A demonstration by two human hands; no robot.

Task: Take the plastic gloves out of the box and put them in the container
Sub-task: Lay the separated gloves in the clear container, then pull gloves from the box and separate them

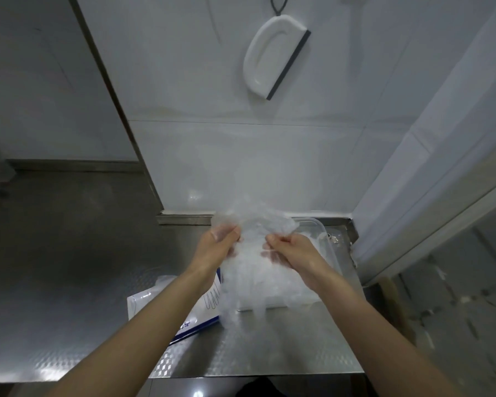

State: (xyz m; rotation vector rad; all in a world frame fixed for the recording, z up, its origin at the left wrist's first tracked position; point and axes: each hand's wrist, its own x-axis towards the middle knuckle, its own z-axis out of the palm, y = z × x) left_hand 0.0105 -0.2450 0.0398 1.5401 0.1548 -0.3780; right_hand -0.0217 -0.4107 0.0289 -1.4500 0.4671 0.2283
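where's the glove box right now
In the head view the box lies flat on the steel counter at lower centre, partly under the left forearm, just left of the clear container.

Straight ahead at twelve o'clock, a white tiled wall (pixel 241 156) fills most of the view, with one thin grout line running across it. Up at one o'clock a white-handled squeegee (pixel 272 57) with a dark blade hangs from a black loop (pixel 278 5). Toward ten o'clock stands a dull steel panel (pixel 40 90), with a stretch of steel worktop (pixel 55 253) below it at eight o'clock. The steel counter (pixel 269 348) at six o'clock is embossed and catches soft glints of light. At three o'clock a white frame (pixel 441 156) slants down. Beyond it, at four o'clock, lies a grey speckled surface (pixel 455 296), blurred.
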